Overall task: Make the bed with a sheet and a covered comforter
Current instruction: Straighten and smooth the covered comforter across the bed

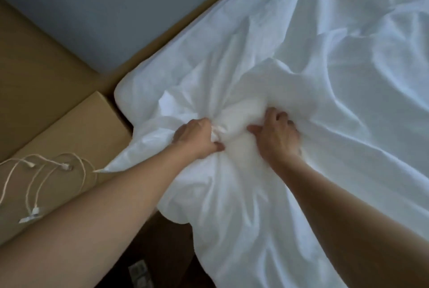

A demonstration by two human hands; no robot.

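Bedding work at the near corner of the bed appears to be the step in hand, most likely seating a comforter corner inside its cover, though whether this cloth is sheet or cover cannot be told. The white crumpled bedding [313, 78] lies spread over the mattress, and its bunched corner [232, 111] sits at the bed's edge, just beside the light brown wooden bedside cabinet [76, 129] where white cords [39, 171] lie. The left hand [198, 138] has its fingers curled tight round a gathered wad of the cloth. The right hand [277, 135], close beside it, digs curled fingers into the puffed fabric with the thumb spread. Next, the move probably calls for pulling the corner taut and smoothing the folds outward.
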